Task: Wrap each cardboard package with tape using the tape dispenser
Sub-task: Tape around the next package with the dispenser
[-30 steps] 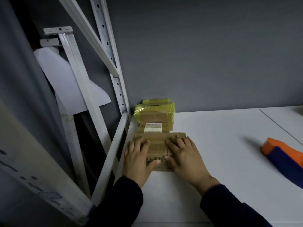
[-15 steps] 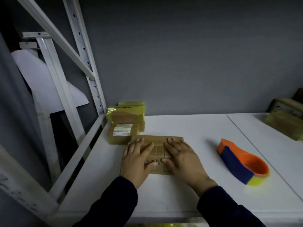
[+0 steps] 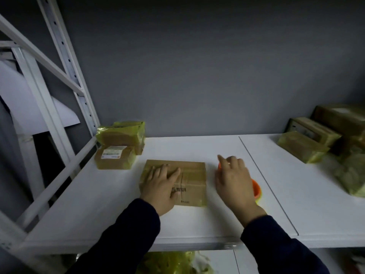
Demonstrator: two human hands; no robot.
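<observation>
A flat brown cardboard package [image 3: 189,180] lies on the white shelf [image 3: 118,210] in front of me. My left hand [image 3: 161,184] rests flat on its left half, fingers straight. My right hand [image 3: 234,180] is off the package and hovers over the orange tape dispenser [image 3: 256,189], fingers loosely spread; it hides most of the dispenser. Whether it touches the dispenser is unclear.
Two taped yellowish packages [image 3: 120,139] are stacked at the back left beside the white rack upright [image 3: 79,91]. Several more packages [image 3: 304,145] sit at the right. A seam [image 3: 266,182] splits the shelf. Yellow wrapped items [image 3: 173,262] lie below.
My right hand has lifted off the package and moved right, over the tape dispenser. My left hand stays on the package. The view has swung right.
</observation>
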